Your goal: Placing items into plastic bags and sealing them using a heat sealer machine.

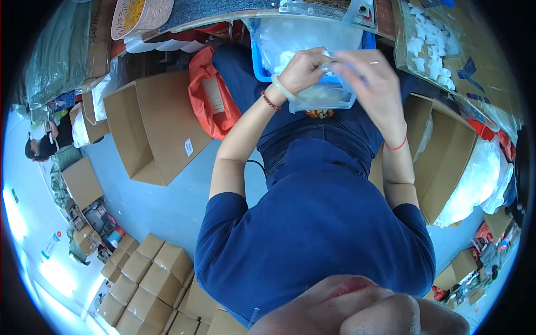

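My left hand (304, 70), with a pale bangle and a dark red beaded bracelet at its wrist, pinches a small clear or whitish piece at its fingertips. The piece is too small to name. Close by on the right, my right hand (373, 84) is smeared by motion, so its fingers do not show clearly. Both are above a blue tub (260, 66) lined with a clear plastic bag (307, 36). Below them, at my lap, is a translucent plastic container or bag (324, 99).
Small white plastic parts (430, 47) lie on cardboard at the right. Open cardboard boxes (167, 123) flank me, with a red bag (209, 92) by my left leg. A white basket (142, 18) stands on the bench. Stacked cartons (148, 285) stand behind me; another person (47, 139) is far left.
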The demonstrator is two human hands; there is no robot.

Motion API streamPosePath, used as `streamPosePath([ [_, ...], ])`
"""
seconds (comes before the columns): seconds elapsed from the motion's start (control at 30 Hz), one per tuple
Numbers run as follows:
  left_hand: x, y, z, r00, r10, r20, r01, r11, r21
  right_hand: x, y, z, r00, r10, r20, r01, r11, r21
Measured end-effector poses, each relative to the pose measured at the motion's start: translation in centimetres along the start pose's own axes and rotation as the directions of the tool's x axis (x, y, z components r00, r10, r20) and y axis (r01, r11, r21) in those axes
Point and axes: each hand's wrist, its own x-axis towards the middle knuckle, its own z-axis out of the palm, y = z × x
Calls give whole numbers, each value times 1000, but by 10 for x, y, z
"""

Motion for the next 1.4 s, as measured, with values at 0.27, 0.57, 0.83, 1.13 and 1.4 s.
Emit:
streamPosePath([
  [0.27,3,-27,-29,955,-47,292,76,993,-90,28,64,51,774,580,253,-632,681,369],
  [0.57,5,-50,-45,905,-287,313,412,419,-809,-9,40,101,992,71,-103,-49,979,197],
  [0.83,-3,-9,-39,835,519,181,-449,454,769,-3,42,63,982,105,-160,-81,986,145],
  [1.13,-10,-26,-27,822,532,202,-488,477,731,14,108,145,816,518,257,-464,321,826],
  [1.4,-9,-36,-29,909,397,-125,-234,736,635,11,123,165,287,900,327,-300,-240,923],
])
